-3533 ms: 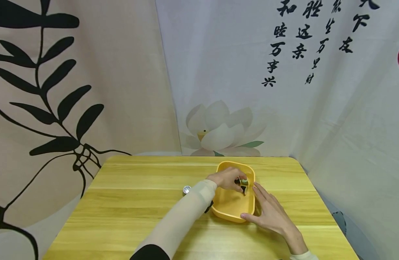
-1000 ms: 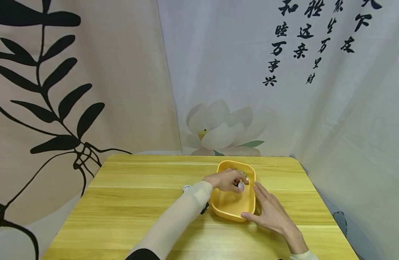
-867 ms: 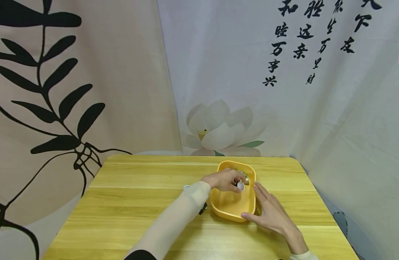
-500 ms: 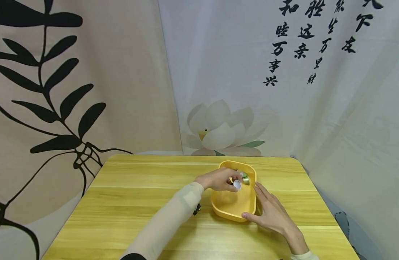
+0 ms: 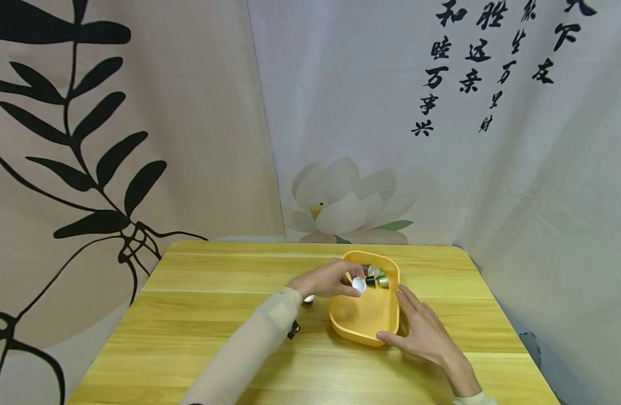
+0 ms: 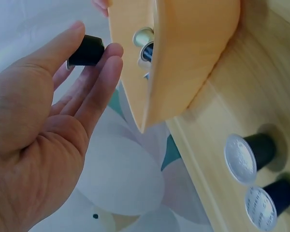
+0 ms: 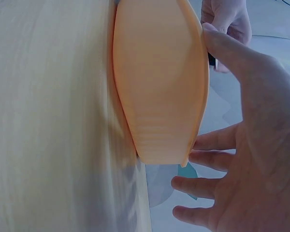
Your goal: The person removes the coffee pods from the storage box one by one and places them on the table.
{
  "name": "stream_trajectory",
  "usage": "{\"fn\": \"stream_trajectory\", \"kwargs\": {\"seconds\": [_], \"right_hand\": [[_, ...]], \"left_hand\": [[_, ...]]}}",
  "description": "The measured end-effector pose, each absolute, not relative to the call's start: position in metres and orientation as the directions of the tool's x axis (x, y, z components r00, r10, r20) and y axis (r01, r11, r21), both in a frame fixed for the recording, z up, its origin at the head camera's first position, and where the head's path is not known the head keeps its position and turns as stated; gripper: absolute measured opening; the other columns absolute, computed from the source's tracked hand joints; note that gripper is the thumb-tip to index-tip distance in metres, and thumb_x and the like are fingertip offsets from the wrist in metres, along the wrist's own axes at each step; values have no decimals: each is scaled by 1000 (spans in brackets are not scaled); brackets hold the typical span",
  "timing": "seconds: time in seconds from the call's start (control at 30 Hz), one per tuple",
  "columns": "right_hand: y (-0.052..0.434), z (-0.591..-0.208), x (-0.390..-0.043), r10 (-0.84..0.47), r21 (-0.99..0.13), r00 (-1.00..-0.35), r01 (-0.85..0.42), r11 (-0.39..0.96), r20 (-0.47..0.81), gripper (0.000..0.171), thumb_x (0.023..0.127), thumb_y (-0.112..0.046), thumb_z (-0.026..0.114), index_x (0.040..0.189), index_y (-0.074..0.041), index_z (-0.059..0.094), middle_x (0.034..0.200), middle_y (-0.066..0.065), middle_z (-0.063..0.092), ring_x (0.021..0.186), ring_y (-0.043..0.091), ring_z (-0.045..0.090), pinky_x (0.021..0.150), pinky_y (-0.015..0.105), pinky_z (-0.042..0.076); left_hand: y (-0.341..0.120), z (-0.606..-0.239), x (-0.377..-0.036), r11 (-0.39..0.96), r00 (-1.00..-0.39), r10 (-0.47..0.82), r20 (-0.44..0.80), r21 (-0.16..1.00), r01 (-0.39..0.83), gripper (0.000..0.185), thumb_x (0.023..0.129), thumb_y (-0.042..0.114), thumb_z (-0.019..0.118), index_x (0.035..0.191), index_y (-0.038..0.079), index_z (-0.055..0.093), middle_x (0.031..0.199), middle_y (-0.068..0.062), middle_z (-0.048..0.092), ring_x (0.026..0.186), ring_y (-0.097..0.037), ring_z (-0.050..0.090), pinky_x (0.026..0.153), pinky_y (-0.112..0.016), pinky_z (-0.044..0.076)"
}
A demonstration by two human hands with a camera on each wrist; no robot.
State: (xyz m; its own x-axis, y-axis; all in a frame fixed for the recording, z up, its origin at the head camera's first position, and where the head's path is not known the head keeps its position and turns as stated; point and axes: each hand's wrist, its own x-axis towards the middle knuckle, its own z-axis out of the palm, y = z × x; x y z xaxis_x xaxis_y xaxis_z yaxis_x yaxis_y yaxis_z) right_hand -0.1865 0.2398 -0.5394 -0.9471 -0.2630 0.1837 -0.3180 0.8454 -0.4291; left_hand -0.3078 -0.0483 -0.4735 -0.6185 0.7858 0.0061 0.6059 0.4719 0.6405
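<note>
My left hand [image 5: 327, 279] pinches a dark coffee capsule [image 6: 88, 51] between thumb and fingertips, over the left side of the yellow tray [image 5: 361, 326]. The capsule's white lid faces the head view. Inside the tray, near its far end, lie several coffee capsules, among them a black one [image 5: 370, 280] and a green one [image 5: 383, 282]. On the tray's right side, my right hand [image 5: 426, 333] touches the rim with straight, spread fingers and thumb; the right wrist view shows its thumb [image 7: 232, 50] along that rim.
Two dark capsules with pale lids, one [image 6: 249, 153] beside the other [image 6: 270, 204], lie on the wooden table [image 5: 214, 281] left of the tray. My left forearm crosses the table in front of them. A printed cloth [image 5: 199, 112] hangs behind the table.
My left hand has drawn leftward from over the capsules in the tray, carrying the pinched one and uncovering the others. A capsule on the table shows beside my wrist. My right hand stays put.
</note>
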Motion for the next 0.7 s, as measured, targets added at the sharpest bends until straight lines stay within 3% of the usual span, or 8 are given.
{"fn": "stream_trajectory", "kwargs": {"seconds": [0.2, 0.5, 0.7], "right_hand": [[238, -539, -185, -260, -427, -948, -316, 847, 185, 118, 92, -73, 82, 172, 2, 40, 182, 25, 37, 159, 55, 50, 128, 79, 39], [243, -539, -184, -276, -427, -941, -336, 840, 196, 118, 91, -73, 83, 171, 4, 41, 181, 25, 38, 158, 55, 50, 127, 77, 41], [246, -539, -181, -283, -433, -939, -343, 834, 197, 119, 90, -72, 84, 171, 4, 40, 181, 26, 37, 158, 56, 50, 128, 78, 40]], "left_hand": [[-64, -470, -302, 486, -650, 759, 35, 634, 602, 33, 107, 25, 81, 136, 14, 71, 129, -1, 77, 119, -17, 77, 102, -26, 65], [-85, -469, -289, 472, -699, 712, 75, 686, 555, 28, 106, 20, 82, 131, 13, 70, 128, -2, 75, 120, -21, 77, 99, -26, 65], [-99, -468, -281, 484, -716, 688, 119, 660, 575, 30, 104, 20, 84, 129, 13, 71, 126, -3, 76, 119, -22, 77, 105, -38, 67]]}}
